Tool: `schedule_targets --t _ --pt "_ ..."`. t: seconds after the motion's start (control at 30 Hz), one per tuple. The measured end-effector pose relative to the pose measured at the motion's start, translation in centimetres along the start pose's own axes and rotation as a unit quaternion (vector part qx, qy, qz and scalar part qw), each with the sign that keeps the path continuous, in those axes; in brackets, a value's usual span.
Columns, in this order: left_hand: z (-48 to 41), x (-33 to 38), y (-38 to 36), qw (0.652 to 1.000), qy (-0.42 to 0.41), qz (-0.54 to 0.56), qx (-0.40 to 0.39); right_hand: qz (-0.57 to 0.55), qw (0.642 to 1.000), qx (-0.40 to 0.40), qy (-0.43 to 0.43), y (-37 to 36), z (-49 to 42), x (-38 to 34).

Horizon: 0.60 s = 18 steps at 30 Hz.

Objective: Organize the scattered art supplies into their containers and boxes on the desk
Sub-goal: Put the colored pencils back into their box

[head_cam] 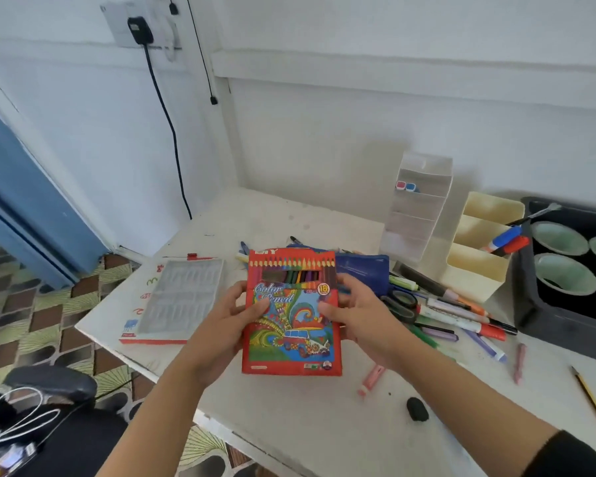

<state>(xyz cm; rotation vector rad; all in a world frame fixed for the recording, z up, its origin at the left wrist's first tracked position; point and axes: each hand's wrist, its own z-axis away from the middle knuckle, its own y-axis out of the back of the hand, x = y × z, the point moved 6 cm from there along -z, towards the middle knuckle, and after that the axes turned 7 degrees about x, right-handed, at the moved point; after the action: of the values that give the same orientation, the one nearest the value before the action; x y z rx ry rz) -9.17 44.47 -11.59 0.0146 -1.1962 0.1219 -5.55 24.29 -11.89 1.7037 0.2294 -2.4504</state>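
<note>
Fingers [236, 292] of my left hand [221, 325] curl round the left long edge of a red colour pencil box [291, 342], with the thumb lying on its printed front. My right hand [369, 325] mirrors this on the right long edge, so both hands are grasping the box between them.

I hold the box in front of me over the white desk [289, 432], with its front tilted up towards my face. I cannot tell whether its near end touches the desk. Its long axis runs straight away from me. The window showing the pencil tips is at the far end and the plain red base is at the near end.

Left of the box lies a grey paint tray [183, 297], well apart from my left hand. Just behind the box, to the right, sits a blue pencil case [362, 270]. Further right of the box, a heap of loose markers [461, 315] and black scissors [401, 302] lie near my right wrist, and beyond them stands a cream organiser [482, 249].

Nearly all the loose supplies lie right of the box, so I judge my right hand the nearer one for gathering them. My left hand would steady the box, or set it down towards the left.
</note>
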Motion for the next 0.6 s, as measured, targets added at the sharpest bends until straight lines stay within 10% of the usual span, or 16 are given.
schedule_targets --t 0.6 --pt "-24.9 13.8 11.3 0.96 -0.13 -0.246 0.019 0.002 0.988 0.144 0.059 -10.4 -22.5 -8.4"
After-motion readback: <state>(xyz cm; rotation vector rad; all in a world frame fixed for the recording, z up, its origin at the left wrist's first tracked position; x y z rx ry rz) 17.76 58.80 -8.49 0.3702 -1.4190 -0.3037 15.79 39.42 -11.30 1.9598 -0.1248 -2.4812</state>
